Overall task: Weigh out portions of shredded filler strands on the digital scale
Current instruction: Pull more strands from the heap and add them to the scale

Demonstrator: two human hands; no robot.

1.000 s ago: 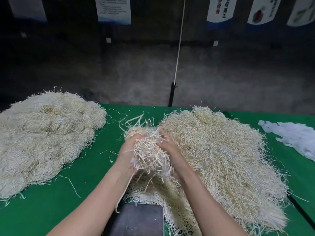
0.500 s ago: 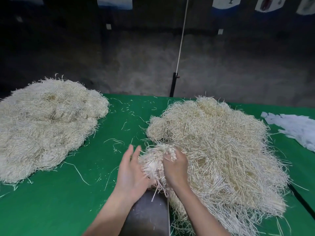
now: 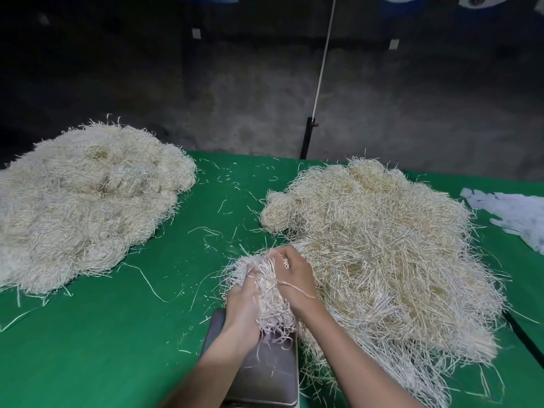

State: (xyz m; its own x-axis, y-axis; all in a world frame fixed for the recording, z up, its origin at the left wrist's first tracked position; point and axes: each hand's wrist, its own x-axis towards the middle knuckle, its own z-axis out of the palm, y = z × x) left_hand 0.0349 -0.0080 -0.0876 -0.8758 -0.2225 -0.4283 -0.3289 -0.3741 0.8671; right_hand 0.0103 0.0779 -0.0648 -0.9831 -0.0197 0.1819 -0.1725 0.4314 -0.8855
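1. Green tabletop (image 3: 117,348) holds the scale (image 3: 265,375) at 6 o'clock.
2. Both the left hand (image 3: 243,310) and the right hand (image 3: 295,278) curl round one clump of strands (image 3: 266,293), fingers buried in it.
3. That clump sits over the scale's 12 o'clock edge. The platter's middle lies toward 6 o'clock, with the left hand nearer.

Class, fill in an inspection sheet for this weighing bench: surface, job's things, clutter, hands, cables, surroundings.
Surface: green cloth-covered table.
Job's things: dark grey flat scale at the near edge, display not visible; left heap of pale shredded strands; right heap, which is looser and reaches the scale's side; handful of strands held over the scale's far end.
Clutter: stray strands scattered on the cloth; white paper scraps at the far right.
Hands: left hand and right hand both grip the handful.
Cables: white cord hanging down to a black post.
Surroundings: dark concrete wall; posters cut off at the top.
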